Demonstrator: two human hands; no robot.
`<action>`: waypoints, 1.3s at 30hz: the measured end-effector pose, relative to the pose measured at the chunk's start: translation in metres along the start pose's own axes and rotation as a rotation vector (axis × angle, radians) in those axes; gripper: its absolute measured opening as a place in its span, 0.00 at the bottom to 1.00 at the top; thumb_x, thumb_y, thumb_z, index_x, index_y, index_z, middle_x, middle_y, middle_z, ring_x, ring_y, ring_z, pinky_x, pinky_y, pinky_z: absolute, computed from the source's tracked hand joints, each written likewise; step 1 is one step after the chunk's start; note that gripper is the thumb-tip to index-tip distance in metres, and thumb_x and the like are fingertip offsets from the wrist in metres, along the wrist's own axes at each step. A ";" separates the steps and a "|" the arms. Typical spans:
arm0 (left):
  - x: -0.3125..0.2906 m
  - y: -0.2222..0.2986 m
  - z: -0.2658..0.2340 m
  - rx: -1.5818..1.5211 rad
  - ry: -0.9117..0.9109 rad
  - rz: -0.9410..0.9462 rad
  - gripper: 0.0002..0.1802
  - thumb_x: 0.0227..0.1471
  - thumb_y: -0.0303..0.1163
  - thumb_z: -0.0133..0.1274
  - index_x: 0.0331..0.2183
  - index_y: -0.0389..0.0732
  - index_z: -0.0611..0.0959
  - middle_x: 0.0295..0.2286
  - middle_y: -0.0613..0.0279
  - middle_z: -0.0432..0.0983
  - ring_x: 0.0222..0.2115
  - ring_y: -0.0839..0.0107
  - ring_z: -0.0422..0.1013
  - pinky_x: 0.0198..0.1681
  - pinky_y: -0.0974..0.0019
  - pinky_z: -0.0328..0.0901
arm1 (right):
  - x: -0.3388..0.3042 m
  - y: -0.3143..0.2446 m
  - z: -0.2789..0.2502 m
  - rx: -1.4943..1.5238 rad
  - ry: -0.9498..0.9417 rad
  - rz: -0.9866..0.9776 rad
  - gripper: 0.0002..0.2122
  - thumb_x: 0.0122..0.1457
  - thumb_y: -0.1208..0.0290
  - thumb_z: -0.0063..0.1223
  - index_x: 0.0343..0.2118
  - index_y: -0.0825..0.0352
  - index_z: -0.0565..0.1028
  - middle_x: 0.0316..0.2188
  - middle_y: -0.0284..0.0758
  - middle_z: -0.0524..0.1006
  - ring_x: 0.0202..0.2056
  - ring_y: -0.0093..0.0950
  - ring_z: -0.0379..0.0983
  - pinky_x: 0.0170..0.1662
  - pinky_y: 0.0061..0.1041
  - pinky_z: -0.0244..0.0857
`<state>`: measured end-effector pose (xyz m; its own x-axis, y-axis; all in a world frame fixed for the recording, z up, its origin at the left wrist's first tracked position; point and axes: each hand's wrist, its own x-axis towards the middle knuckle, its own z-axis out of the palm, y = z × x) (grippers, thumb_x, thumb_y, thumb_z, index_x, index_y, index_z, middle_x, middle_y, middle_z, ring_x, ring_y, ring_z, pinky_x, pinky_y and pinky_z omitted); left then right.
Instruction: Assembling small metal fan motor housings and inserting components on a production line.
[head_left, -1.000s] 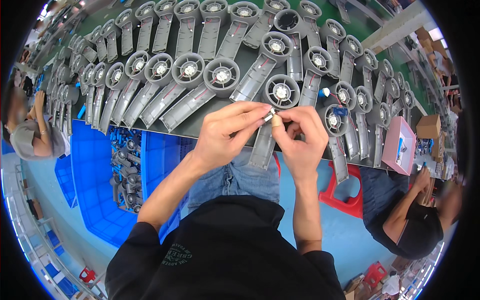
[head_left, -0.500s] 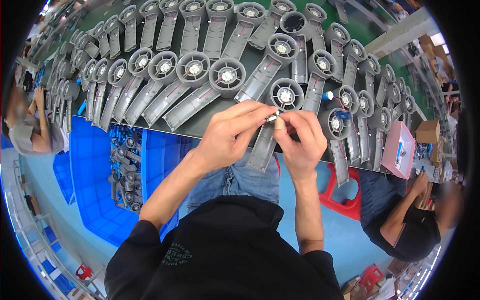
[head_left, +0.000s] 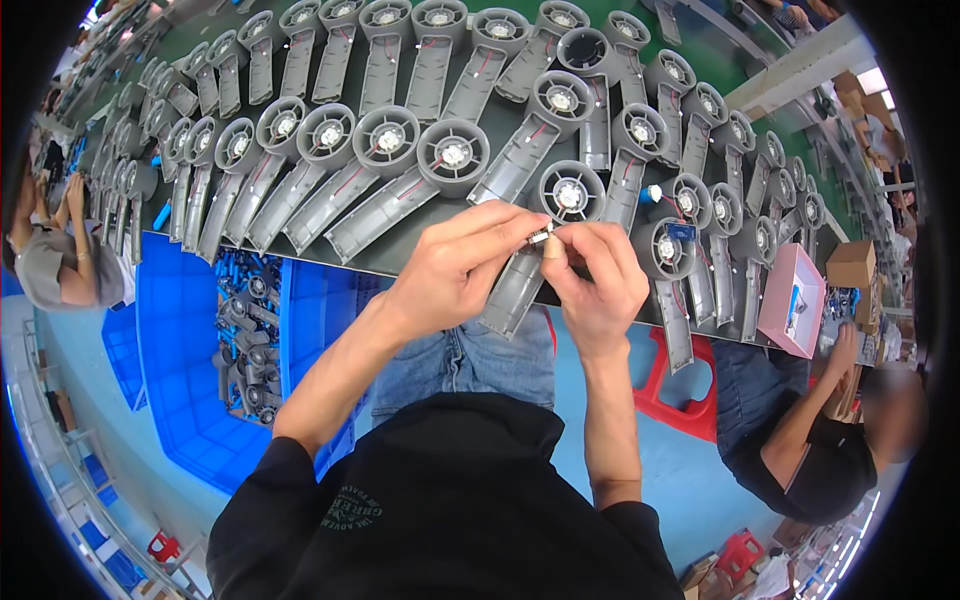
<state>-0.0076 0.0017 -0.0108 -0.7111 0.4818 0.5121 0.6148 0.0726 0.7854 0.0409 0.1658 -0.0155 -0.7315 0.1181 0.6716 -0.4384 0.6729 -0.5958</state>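
Note:
A small white-and-dark part [head_left: 540,236], too small to name, sits pinched between the fingertips of both my hands. My left hand [head_left: 455,268] is closed on its left side, and my right hand [head_left: 600,285] grips it from the right, with a tan cover on one fingertip. Just beneath them lies a grey handheld fan housing [head_left: 515,296], its open handle shell toward me. Its round fan head [head_left: 571,193] with spokes and a white centre shows beyond my fingers. My fingers hide the joint between head and handle.
Rows of similar grey fan housings [head_left: 388,142] cover the dark table. Blue bins [head_left: 190,370] stand below at left, one holding loose parts. A pink box [head_left: 792,302] is at the right edge, near a red stool [head_left: 680,395]. Co-workers sit on both sides.
The handle shell beneath my hands has swung slightly left. Both my hands keep their pinch on the small part, nearly in place. The right co-worker's hands have risen a little.

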 end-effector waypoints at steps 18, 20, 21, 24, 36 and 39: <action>0.006 0.008 0.013 0.046 0.223 0.099 0.17 0.45 0.15 0.53 0.41 0.35 0.82 0.36 0.55 0.78 0.34 0.60 0.73 0.39 0.63 0.64 | -0.044 -0.059 -0.016 0.349 -0.091 1.021 0.08 0.60 0.71 0.54 0.27 0.70 0.75 0.15 0.23 0.68 0.14 0.11 0.59 0.16 0.14 0.48; 0.013 0.017 0.005 0.086 0.289 0.136 0.16 0.48 0.15 0.52 0.41 0.34 0.81 0.35 0.54 0.76 0.31 0.63 0.73 0.35 0.65 0.64 | -0.032 -0.075 -0.029 0.328 -0.045 1.019 0.07 0.60 0.73 0.53 0.28 0.70 0.74 0.13 0.24 0.68 0.11 0.11 0.57 0.13 0.14 0.46; 0.020 0.027 -0.002 -0.037 0.321 0.058 0.15 0.49 0.15 0.50 0.41 0.33 0.80 0.34 0.54 0.75 0.30 0.66 0.73 0.33 0.67 0.64 | -0.027 -0.075 -0.033 0.312 -0.016 0.967 0.06 0.60 0.73 0.53 0.29 0.70 0.74 0.13 0.24 0.67 0.09 0.12 0.56 0.12 0.15 0.46; 0.054 0.045 -0.022 -0.267 0.430 -0.049 0.11 0.57 0.18 0.42 0.42 0.33 0.76 0.32 0.57 0.71 0.26 0.72 0.71 0.29 0.74 0.64 | 0.034 -0.088 -0.032 0.140 -0.057 0.676 0.07 0.60 0.72 0.54 0.27 0.69 0.74 0.12 0.22 0.65 0.13 0.10 0.56 0.15 0.14 0.45; 0.265 -0.193 -0.241 -0.011 0.357 -0.541 0.12 0.47 0.27 0.45 0.21 0.34 0.82 0.17 0.53 0.76 0.13 0.65 0.71 0.17 0.61 0.64 | 0.318 0.061 0.222 0.086 -0.725 0.419 0.14 0.57 0.65 0.54 0.19 0.69 0.74 0.14 0.28 0.70 0.15 0.18 0.66 0.19 0.20 0.61; 0.268 -0.251 -0.277 0.319 0.190 -0.582 0.13 0.45 0.28 0.46 0.23 0.33 0.84 0.22 0.49 0.79 0.17 0.62 0.76 0.24 0.59 0.71 | 0.331 0.087 0.281 0.149 -0.805 0.498 0.13 0.57 0.68 0.53 0.20 0.70 0.74 0.15 0.30 0.72 0.15 0.20 0.68 0.20 0.21 0.65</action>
<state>-0.4471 -0.1296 0.0257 -0.9854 0.1272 0.1130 0.1643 0.5401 0.8254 -0.3860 0.0584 0.0308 -0.9672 -0.2087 -0.1452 -0.0011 0.5746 -0.8185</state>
